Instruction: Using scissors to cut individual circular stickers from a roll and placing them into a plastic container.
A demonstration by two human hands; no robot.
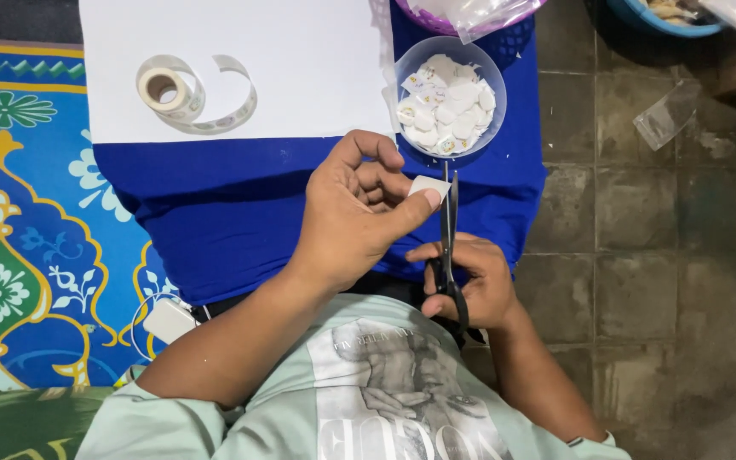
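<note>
My left hand [355, 213] pinches a small white sticker piece [428, 185] between thumb and fingers above a blue cloth [215, 213]. Black scissors [448, 230] are gripped in my right hand [470, 281], their blades pointing up beside the sticker piece. Just beyond the blades stands a clear plastic bowl [449, 95] filled with several cut white stickers. A roll of sticker tape [163, 88] with a loose strip curling out lies on a white sheet [300, 60] at the upper left.
A patterned blue mat [19, 213] covers the floor on the left. A small white device with a cable [168, 319] lies by my left arm. Dark stone tiles [641, 255] lie to the right, with a clear plastic bag [666, 115] and basins at the top.
</note>
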